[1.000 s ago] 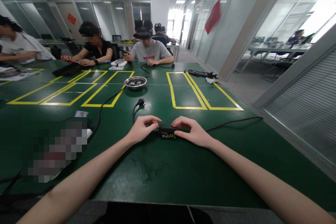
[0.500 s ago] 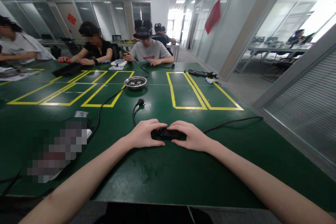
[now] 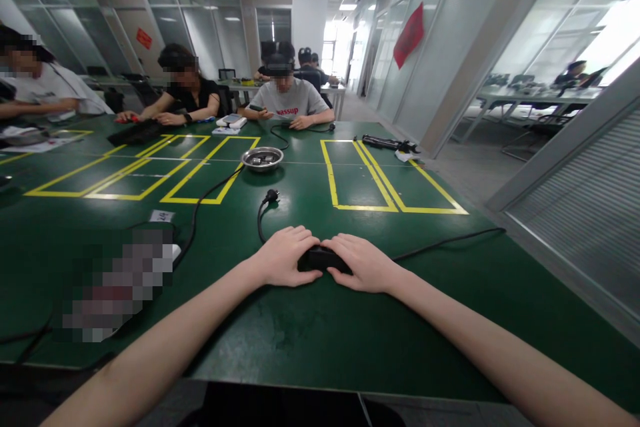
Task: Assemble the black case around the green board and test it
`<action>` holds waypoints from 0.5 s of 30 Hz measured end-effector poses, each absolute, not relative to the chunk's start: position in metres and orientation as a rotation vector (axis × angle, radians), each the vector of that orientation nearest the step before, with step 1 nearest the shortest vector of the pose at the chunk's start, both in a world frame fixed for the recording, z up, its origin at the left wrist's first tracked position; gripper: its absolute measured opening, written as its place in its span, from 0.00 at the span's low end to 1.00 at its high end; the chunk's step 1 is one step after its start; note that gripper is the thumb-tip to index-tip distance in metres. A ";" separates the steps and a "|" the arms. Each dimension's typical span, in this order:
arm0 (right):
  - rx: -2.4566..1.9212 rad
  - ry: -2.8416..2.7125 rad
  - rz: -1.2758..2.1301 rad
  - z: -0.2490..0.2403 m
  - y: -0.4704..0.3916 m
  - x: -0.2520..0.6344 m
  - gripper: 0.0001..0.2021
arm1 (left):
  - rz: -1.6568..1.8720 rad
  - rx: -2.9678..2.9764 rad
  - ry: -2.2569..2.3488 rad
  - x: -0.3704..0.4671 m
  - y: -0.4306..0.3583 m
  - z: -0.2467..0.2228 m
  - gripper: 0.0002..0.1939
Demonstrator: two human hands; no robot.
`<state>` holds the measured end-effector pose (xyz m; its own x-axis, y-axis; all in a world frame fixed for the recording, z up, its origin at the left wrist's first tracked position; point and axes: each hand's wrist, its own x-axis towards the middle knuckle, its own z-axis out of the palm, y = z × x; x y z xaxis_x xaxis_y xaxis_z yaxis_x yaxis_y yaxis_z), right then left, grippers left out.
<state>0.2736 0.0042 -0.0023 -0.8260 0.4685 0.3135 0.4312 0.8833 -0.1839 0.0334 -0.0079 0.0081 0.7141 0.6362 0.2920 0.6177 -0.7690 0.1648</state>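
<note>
Both my hands hold a black power adapter low over the green table, or resting on it; I cannot tell which. My left hand is closed round its left end, thumb at the near side and fingers over the far side. Its right end is gripped the same way by my right hand. The ends are hidden under my fingers. A black cord with a plug curves out beyond my left hand. Another black cable runs from behind my right hand towards the table's right edge.
A metal bowl holding small metal parts stands ahead. Yellow tape marks rectangles on the green table. At left lies a blurred-out object with a cable. A black folded tripod-like item lies far right. Several people sit opposite.
My fingers have closed more tightly round the adapter, and its visible face now looks turned more towards me. The view has shifted slightly. The person opposite has lowered a hand.
</note>
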 end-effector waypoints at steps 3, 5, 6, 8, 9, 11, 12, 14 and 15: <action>-0.669 -2.750 0.145 -0.001 0.004 0.274 0.15 | 0.480 2.890 1.006 0.033 -0.008 0.006 0.13; -0.691 -2.763 0.189 0.000 0.003 0.274 0.16 | 0.468 2.909 0.969 0.033 -0.007 0.006 0.12; -0.700 -2.768 0.211 0.001 0.003 0.275 0.17 | 0.466 2.914 0.953 0.033 -0.007 0.006 0.12; -0.717 -2.783 0.233 0.004 0.003 0.275 0.18 | 0.470 2.911 0.934 0.032 -0.007 0.007 0.13; -0.727 -2.795 0.230 0.006 0.003 0.276 0.17 | 0.474 2.905 0.927 0.032 -0.007 0.007 0.13; -0.747 -2.829 0.204 0.010 0.002 0.277 0.15 | 0.483 2.890 0.912 0.032 -0.008 0.009 0.13; -0.760 -2.844 0.186 0.013 0.001 0.278 0.15 | 0.488 2.881 0.906 0.033 -0.008 0.009 0.13; -0.775 -2.868 0.150 0.016 0.000 0.280 0.16 | 0.496 2.865 0.901 0.033 -0.008 0.009 0.13; -0.776 -2.875 0.132 0.018 -0.001 0.280 0.16 | 0.499 2.858 0.902 0.033 -0.009 0.008 0.14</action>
